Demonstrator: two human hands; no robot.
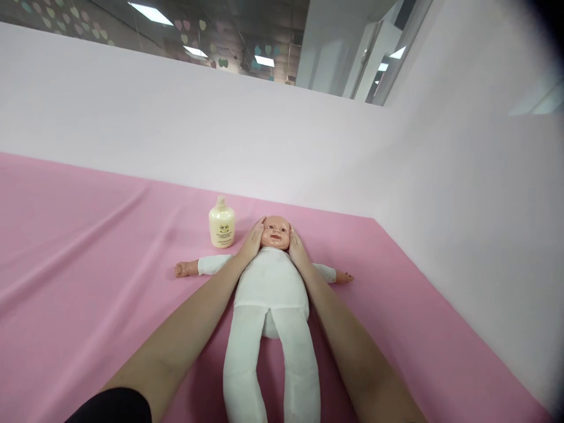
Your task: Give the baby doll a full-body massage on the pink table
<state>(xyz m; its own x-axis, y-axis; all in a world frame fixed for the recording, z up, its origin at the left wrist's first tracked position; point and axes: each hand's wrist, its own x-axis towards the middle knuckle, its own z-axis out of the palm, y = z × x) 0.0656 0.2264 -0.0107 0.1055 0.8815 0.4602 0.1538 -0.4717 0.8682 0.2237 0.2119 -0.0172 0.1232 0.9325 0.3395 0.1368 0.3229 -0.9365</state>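
Note:
A baby doll (271, 282) with a white cloth body lies face up, its arms spread out and its legs towards me. Flat along one side of the doll's head (275, 234) rests my left hand (251, 242), fingers stretched out and pointing up past the cheek. My right hand (298, 247) lies against the opposite side in the same way, so the head sits between both palms. Neither hand is closed. Just left of my left hand stands a pale yellow pump bottle (222, 226) with a dark printed label.
A pink cloth (110, 252) with some creases covers the surface under the doll. White walls (176, 135) rise behind it and on the right (476, 194). Above the back wall is a window (247, 35) with ceiling lights and heart-shaped decorations showing.

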